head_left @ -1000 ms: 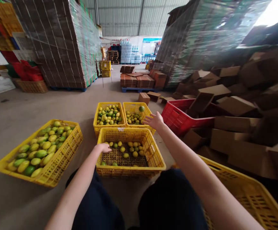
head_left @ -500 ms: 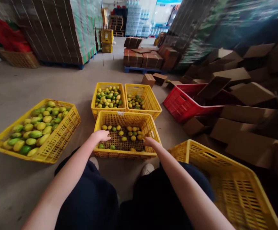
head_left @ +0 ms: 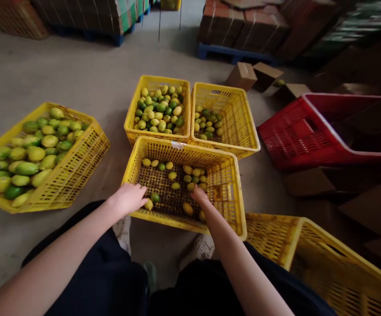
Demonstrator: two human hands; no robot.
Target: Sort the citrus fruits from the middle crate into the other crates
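Observation:
Just in front of me is a yellow crate (head_left: 185, 147) with a few lemons scattered over its slotted floor. My left hand (head_left: 129, 198) reaches over its near left side, fingers apart, with the fingertips beside a small yellow lemon (head_left: 148, 204). A green lemon (head_left: 155, 197) lies just past that one. Inside the crate, my right hand (head_left: 198, 194) points down with its fingers drawn together at a lemon (head_left: 191, 187) on the near edge of a cluster. My right fingertips are partly hidden.
Beyond stand a fuller crate of yellow and green lemons (head_left: 160, 109) and a part-filled yellow crate (head_left: 233, 114). A heaped yellow crate (head_left: 85, 162) tilts at left. At right are a red crate (head_left: 295, 127), cardboard boxes (head_left: 242, 75) and another yellow crate (head_left: 338, 250).
The view has tipped down and come closer to the crates. My right hand has moved from the crate's right side in to the lemon cluster; my left hand is lower, by the near left lemons.

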